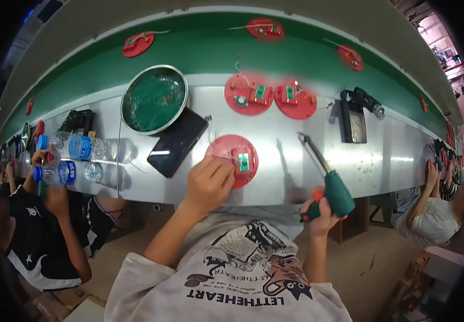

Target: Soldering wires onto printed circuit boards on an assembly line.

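A red disc (221,144) with a small green circuit board (244,161) and a thin white wire lies on the metal table in front of me. Over its left side, my left hand (209,182) is closed, its bunched fingertips gripping the disc beside the wire; they hide part of it. My right hand (323,216) grips the handle of a green soldering gun (339,193) at the table's front edge. The gun's metal tip points up and away, to the right of the disc and apart from it.
Two more red discs (248,104) (299,110) lie beyond. A metal bowl (185,86) touches a black phone (181,142) at left. Two plastic bottles (79,147) (65,173) lie further left. A black tool holder (345,121) stands right. Several discs sit on the green belt (205,48). People work at both sides.
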The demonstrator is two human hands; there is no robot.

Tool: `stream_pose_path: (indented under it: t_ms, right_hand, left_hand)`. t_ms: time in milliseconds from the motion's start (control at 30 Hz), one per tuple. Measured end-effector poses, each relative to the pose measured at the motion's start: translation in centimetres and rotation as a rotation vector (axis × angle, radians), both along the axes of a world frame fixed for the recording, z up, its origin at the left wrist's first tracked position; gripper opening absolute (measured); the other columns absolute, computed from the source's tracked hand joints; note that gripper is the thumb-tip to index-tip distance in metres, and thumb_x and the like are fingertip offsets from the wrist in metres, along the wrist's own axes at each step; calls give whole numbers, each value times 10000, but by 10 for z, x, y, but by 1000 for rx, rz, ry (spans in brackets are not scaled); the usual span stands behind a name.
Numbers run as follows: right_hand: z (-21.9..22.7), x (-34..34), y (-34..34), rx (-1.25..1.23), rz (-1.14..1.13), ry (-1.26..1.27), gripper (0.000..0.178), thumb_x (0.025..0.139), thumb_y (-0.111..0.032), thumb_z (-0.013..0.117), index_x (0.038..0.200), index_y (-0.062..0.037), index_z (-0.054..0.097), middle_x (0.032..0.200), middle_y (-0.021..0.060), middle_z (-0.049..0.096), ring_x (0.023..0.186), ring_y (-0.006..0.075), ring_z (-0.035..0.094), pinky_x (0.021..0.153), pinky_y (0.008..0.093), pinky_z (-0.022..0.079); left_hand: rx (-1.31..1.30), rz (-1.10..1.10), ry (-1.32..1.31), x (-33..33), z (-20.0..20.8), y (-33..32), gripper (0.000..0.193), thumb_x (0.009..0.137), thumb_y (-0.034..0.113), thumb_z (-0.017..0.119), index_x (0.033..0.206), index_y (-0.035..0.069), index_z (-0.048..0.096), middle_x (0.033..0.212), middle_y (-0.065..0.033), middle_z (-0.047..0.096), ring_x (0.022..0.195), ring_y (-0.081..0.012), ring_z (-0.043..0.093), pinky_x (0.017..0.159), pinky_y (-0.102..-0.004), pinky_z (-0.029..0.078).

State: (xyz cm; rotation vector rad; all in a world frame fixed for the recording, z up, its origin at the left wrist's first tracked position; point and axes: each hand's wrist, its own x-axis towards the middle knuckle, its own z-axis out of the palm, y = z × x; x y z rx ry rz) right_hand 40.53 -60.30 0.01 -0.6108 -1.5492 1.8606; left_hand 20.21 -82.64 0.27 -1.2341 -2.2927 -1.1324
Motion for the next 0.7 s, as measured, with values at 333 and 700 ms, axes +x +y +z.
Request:
stream_pose_path:
  t_ms: [333, 700]
  right_hand:
    - [10, -26, 38, 112, 5, 86, 383, 1013, -253, 514, 1186, 88, 494, 1043, 202, 594, 510, 183, 587, 422, 327, 501]
    - [-16, -16, 45, 54, 98, 69, 432, 1007, -294, 548, 1199, 89, 494, 1044, 211, 589, 508, 191, 588, 432, 332, 505]
  left_hand:
    - [-11, 34, 32, -10, -4, 10, 161, 708, 12, 743, 820, 51, 634, 790, -80, 613, 707, -286, 611, 599, -381, 509]
    - [-37, 7, 14, -6, -5, 7, 170, 711, -4, 746, 843, 40, 649, 793, -88, 630, 701, -286, 619, 598, -386, 516]
